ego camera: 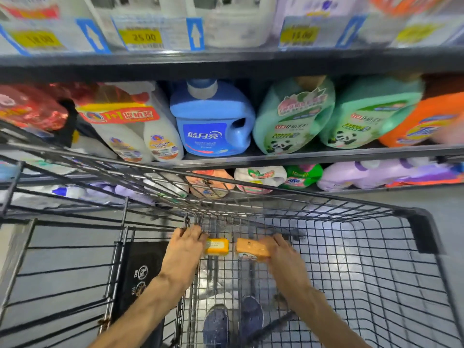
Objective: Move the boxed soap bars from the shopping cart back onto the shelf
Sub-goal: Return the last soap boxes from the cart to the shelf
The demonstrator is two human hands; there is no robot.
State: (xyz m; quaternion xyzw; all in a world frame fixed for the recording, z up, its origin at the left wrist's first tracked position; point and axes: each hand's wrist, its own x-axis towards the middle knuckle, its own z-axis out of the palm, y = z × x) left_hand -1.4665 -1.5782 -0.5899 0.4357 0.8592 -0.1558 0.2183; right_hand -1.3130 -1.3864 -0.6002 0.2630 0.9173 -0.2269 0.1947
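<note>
Two orange boxed soap bars lie low inside the wire shopping cart [351,259], near its far wall. My left hand [185,244] is closed around the left end of the left soap box [217,246]. My right hand [278,249] grips the right soap box [249,249], which is tilted, its far end toward the left. The shelf [276,156] stands just beyond the cart, filled with detergent bottles.
A blue detergent jug [211,121], green panda bottles [296,116], white cleaner bottles [140,131] and an orange jug [426,121] fill the middle shelf. Price tags [143,37] hang above. My shoes [233,320] show through the cart floor. A folded black child seat flap [138,275] sits left.
</note>
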